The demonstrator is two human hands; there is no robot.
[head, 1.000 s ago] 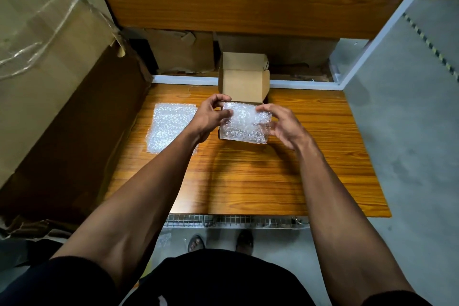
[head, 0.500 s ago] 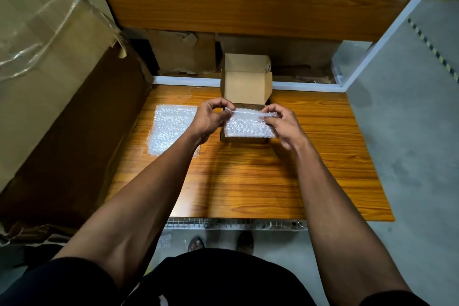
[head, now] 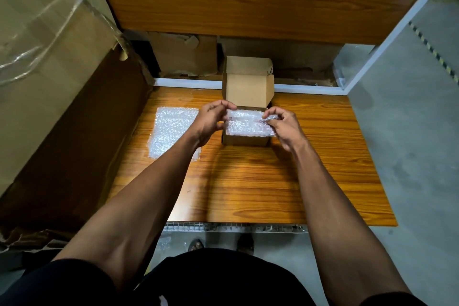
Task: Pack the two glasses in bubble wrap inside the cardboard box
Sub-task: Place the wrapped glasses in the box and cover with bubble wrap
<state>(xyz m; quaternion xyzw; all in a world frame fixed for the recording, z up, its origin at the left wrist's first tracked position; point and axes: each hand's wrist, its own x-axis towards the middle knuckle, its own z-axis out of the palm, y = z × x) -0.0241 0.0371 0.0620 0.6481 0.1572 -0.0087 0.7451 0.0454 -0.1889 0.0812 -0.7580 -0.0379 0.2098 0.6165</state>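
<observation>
A small cardboard box (head: 246, 140) stands at the back of the wooden table (head: 260, 186), its lid flap raised behind it. A bubble-wrapped bundle (head: 248, 124) lies across the box's open top. My left hand (head: 211, 122) pinches the bundle's left end. My right hand (head: 283, 126) pinches its right end. What is inside the wrap cannot be seen through the bubbles. A second flat sheet of bubble wrap (head: 171, 131) lies on the table to the left of the box. No bare glass is visible.
A large cardboard carton (head: 49, 87) with loose tape leans against the table's left side. A wooden shelf (head: 248, 12) overhangs the back, with crumpled cardboard (head: 183, 54) beneath it. Grey floor lies to the right.
The bundle has gone from held up in front of the box to lying low across the box's opening. Both hands have stayed on its ends.
</observation>
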